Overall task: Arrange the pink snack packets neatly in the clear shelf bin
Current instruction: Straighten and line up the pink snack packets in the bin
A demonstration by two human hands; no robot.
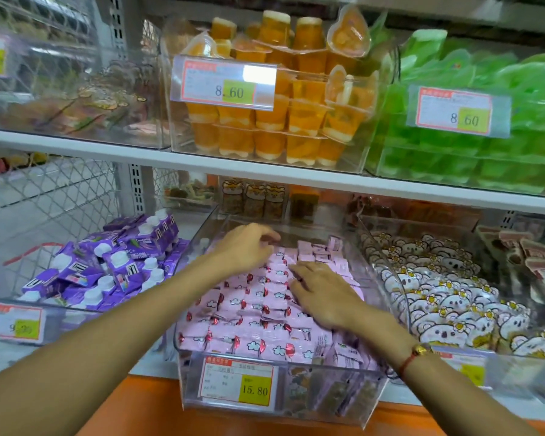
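Note:
A clear shelf bin (328,401) stands on the lower shelf, filled with many pink snack packets (249,306) printed with clouds and red fruit. Most lie in overlapping rows; those at the back right (321,251) stand loosely on edge. My left hand (244,250) reaches over the back left of the pile, fingers bent down onto the packets. My right hand (321,294) lies flat on the packets at the middle right, fingers spread and pointing left. A red cord bracelet is on the right wrist. Whether the left fingers pinch a packet is hidden.
A price tag reading 15.80 (239,387) hangs on the bin's front. Left is a bin of purple pouches (114,265); right is a bin of koala-print packets (447,297). The shelf above (265,174) carries orange jelly cups (271,114) and green ones (472,146).

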